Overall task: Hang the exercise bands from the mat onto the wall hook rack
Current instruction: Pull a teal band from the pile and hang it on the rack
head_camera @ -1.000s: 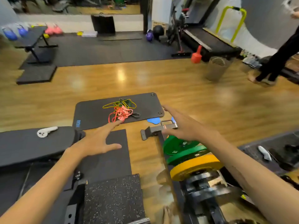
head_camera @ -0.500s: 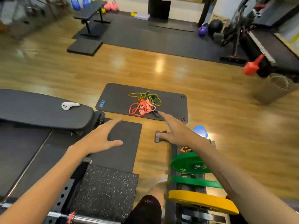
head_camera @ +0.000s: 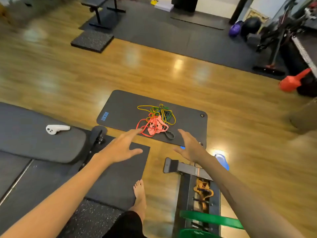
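from the head view, the exercise bands (head_camera: pixel 156 120) lie in a tangled heap on the dark mat (head_camera: pixel 120 107) on the wooden floor (head_camera: pixel 68 79), toward its near right part: yellow and green loops at the far side, orange-pink ones nearer, a dark loop at the near right edge of the heap. both arms are stretched forward; the left hand (head_camera: pixel 122 146) hovers just near-left of the heap with fingers spread and released, its fingertips close to the orange strands, though whether they touch cannot be told; the right hand (head_camera: pixel 191 148) hovers near-right of the heap, fingers likewise released, holding nothing. a bare foot (head_camera: pixel 139 196) stands on the floor below, a padded bench (head_camera: pixel 34 140) with a white controller (head_camera: pixel 57 129) lies at left, a weight rack (head_camera: pixel 197 194) at near right. the wall hook rack is not in view. the bands look light, soft and limp, likely to snag one another, so gathering the whole bundle from both sides, or lifting one loop by its free end, seems the safest hold
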{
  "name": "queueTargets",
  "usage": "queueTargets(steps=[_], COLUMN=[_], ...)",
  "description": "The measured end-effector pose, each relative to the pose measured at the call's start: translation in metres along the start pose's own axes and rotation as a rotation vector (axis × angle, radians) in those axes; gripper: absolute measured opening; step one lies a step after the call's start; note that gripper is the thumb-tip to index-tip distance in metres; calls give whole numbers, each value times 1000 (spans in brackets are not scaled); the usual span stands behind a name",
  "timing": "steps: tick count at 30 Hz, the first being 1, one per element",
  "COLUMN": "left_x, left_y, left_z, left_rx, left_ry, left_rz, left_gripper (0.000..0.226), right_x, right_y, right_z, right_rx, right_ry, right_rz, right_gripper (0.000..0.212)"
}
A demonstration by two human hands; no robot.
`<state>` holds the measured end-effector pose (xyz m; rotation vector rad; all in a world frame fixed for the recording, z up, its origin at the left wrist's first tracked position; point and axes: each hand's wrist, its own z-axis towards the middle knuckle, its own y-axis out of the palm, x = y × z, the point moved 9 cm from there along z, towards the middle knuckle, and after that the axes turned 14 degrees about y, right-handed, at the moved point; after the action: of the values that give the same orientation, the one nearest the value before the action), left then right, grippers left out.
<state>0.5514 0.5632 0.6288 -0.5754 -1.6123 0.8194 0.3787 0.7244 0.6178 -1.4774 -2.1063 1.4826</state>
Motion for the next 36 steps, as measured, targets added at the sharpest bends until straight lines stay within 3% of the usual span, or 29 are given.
queueTargets(steps=[9, 15, 21, 26, 30, 34, 36], left_x=[-83, -157, -260, -351, -416, -472, -492], left_y=[9, 64, 232, 417, 528, 595, 618], left_z=[202, 308, 410, 472, 504, 535, 540], left_rx=[-226, -359, -570, -687, -683, -558, -515], left_ry=[-11, 85, 218, 143, 169, 292, 324], left_rz=[116, 334, 507, 249, 228, 481, 560], left_gripper=[78, 67, 58, 36, 49, 69, 60], right_x=[22, 68, 130, 212, 277, 323, 341], right_y=[-10, 41, 153, 277, 362, 415, 432], right_z=[174, 304, 449, 576, 659, 708, 720], right_rx=[-86, -158, -221, -295, -242, -192, -151], right_ry=[128, 209, 235, 321, 339, 275, 250], right_rz=[55, -66, -106, -151, -122, -56, -117], right_gripper=[74, 73, 77, 64, 51, 52, 50])
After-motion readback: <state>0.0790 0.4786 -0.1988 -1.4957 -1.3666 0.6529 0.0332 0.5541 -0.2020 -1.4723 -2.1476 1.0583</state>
